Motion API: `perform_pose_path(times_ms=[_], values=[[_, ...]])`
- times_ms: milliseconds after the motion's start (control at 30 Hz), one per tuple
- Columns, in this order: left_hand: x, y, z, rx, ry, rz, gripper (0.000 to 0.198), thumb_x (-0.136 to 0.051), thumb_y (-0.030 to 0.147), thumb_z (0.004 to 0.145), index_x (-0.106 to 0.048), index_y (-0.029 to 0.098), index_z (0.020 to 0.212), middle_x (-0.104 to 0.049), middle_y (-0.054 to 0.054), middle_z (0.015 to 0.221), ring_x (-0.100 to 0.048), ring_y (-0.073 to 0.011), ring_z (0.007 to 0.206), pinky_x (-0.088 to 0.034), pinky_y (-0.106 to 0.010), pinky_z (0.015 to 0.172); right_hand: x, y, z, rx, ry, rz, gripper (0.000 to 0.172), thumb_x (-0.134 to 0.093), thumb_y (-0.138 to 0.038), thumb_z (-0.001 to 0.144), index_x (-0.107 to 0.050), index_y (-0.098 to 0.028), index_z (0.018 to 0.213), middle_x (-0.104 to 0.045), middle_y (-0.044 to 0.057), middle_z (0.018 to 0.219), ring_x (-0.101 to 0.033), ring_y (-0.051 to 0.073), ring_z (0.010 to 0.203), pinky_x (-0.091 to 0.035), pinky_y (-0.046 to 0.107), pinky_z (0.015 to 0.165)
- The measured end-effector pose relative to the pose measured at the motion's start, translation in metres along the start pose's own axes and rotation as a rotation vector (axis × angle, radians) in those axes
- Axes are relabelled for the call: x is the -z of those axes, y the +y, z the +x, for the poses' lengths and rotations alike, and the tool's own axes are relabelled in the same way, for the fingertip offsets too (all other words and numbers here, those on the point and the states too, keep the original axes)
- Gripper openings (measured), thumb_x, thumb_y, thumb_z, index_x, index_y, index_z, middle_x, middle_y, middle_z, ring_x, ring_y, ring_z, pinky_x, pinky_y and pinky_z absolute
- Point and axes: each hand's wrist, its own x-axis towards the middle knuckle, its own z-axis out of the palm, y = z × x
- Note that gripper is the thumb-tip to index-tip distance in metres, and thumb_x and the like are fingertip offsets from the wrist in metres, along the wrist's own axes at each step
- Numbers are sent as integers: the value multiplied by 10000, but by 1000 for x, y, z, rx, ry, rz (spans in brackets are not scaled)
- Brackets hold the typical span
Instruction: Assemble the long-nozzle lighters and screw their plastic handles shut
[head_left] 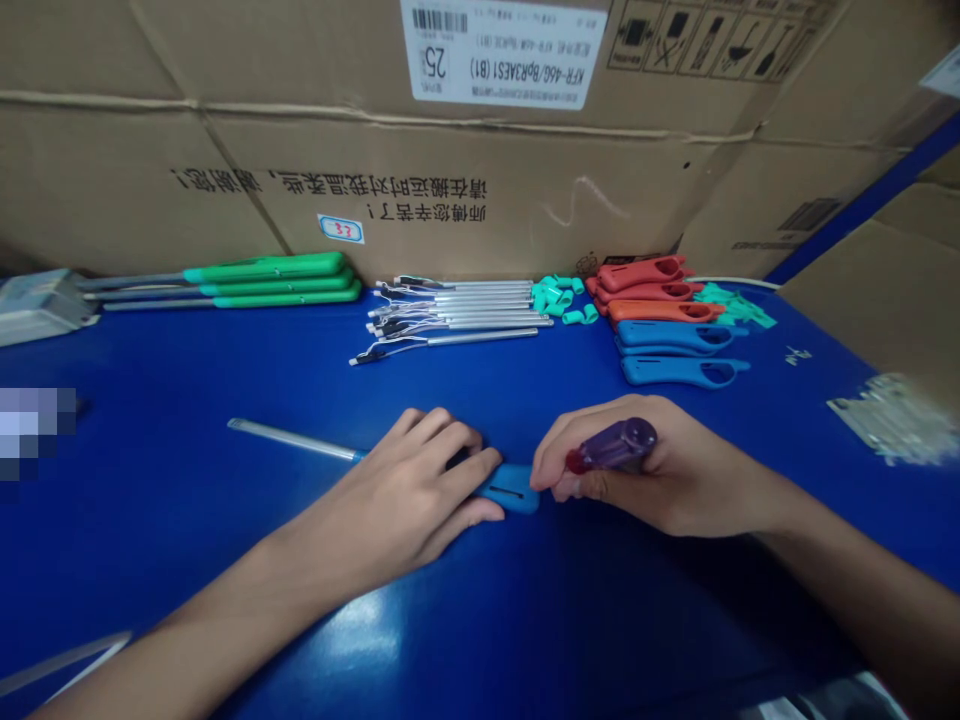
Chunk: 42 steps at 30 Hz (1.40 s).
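A blue-handled stick lighter [511, 490] lies on the blue table, its silver tube [292, 438] pointing left. My left hand [424, 480] is wrapped over the handle and hides its middle; the slotted end shows past my fingers. In my right hand [645, 470] is a screwdriver with a purple handle [619, 445], held with its butt tilted up and to the right. My right fingertips are close to the right end of the blue handle. The screwdriver's shaft and tip are hidden behind the fingers.
Along the back lie green-handled lighters [277, 278], metal tubes with wires [480, 310], small teal sleeves [555, 297], and red, orange and blue handle shells [679, 370]. Small clear parts [896, 415] sit at the right. A cardboard wall [525, 190] closes the back.
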Motion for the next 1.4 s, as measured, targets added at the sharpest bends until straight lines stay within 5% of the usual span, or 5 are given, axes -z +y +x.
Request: perform_pose_path(times_ms=[300, 600, 833, 1167, 1400], values=[[0, 1, -1, -1, -5, 3, 329, -484, 414, 1011, -607, 157, 1176, -607, -91, 1024, -525, -250, 942, -433, -398, 790, -11, 7, 2, -23, 278, -105, 234, -844, -252, 758, -650, -144, 681, -667, 5, 695, -599, 108, 605, -460, 211, 543], [2, 1, -1, -13, 3, 12, 292, -475, 383, 1021, -600, 159, 1161, -607, -93, 1019, -521, -245, 940, -388, -383, 785, 0, 8, 2, -14, 30, 115, 73, -622, -112, 913, -683, -121, 953, -713, 56, 931, -681, 122, 846, -553, 219, 759], [-3, 0, -2, -16, 37, 0, 291, -490, 387, 1016, -585, 164, 1177, -599, -86, 1034, -500, -240, 917, -352, -380, 773, -4, 9, 1, -56, 65, 225, 79, -587, -88, 935, -662, -116, 931, -686, 36, 882, -647, 81, 732, -544, 172, 673], [-1, 0, -2, 5, 33, -65, 277, -512, 363, 1012, -588, 165, 1191, -596, -84, 1053, -485, -230, 914, -334, -368, 769, -17, 23, 5, 132, 292, 78, 183, -780, -114, 811, -608, -136, 751, -642, -10, 745, -592, 88, 664, -477, 191, 634], [1, 1, 2, -4, 48, -63, 256, -511, 335, 1017, -595, 154, 1176, -597, -76, 1036, -480, -215, 886, -347, -361, 755, -12, 15, 3, -20, 181, 193, 100, -635, -139, 924, -673, -128, 1015, -691, 43, 920, -627, 98, 755, -525, 191, 702]])
